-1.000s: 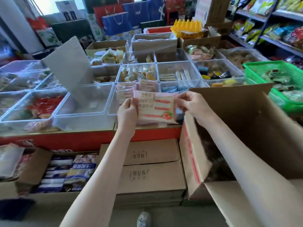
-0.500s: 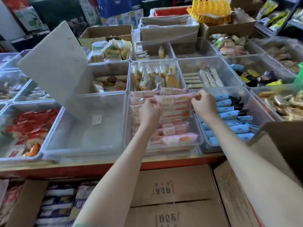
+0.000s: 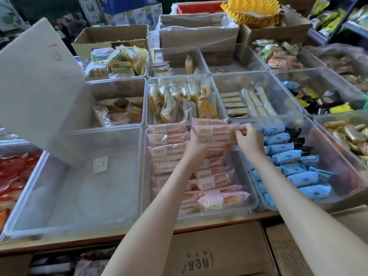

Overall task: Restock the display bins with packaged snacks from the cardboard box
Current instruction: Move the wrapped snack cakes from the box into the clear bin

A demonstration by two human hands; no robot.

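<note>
Pink packet [image 3: 215, 134] is pinched at its ends by the left hand [image 3: 196, 145] and right hand [image 3: 249, 139], over the far end of the bin [image 3: 199, 215] of like packets; the left grip is partly hidden, and the print is blurred.

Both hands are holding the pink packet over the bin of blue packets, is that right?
No. In the head view, the left hand and right hand hold the pink packet over the bin of pink packets, not the bin of blue packets.
</note>
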